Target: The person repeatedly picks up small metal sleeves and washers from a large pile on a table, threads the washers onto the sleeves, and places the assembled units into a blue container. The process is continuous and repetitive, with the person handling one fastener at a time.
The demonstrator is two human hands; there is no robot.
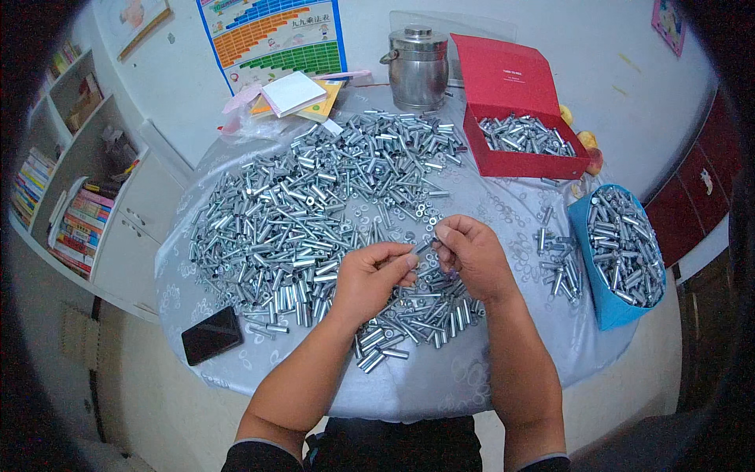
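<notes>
My left grip (pixel 371 277) is drawn to a narrow pinch, thumb against forefinger, and seems to have hold of a slim, silver-coloured metal piece (pixel 425 246). My right grip (pixel 474 259) is curled in close just beside it; its fingertips hide whatever they may have, so I cannot tell how tightly they meet or on what.

The piece sits between my two hands, over the near middle of the cloth-covered pale grey table (pixel 429 385). I judge it light, stiff and hard to break, its smooth metal apt to slip or roll, so a pinch around its shank near one end should suit it best, leaving the other end free. Its long axis appears to slant from my left fingertips up and away toward my right; it is too small to tell which end is which.

Around my hands spreads a broad heap of shiny silver metal tubes, rods and rings (pixel 259 224), pointing every which way.
</notes>
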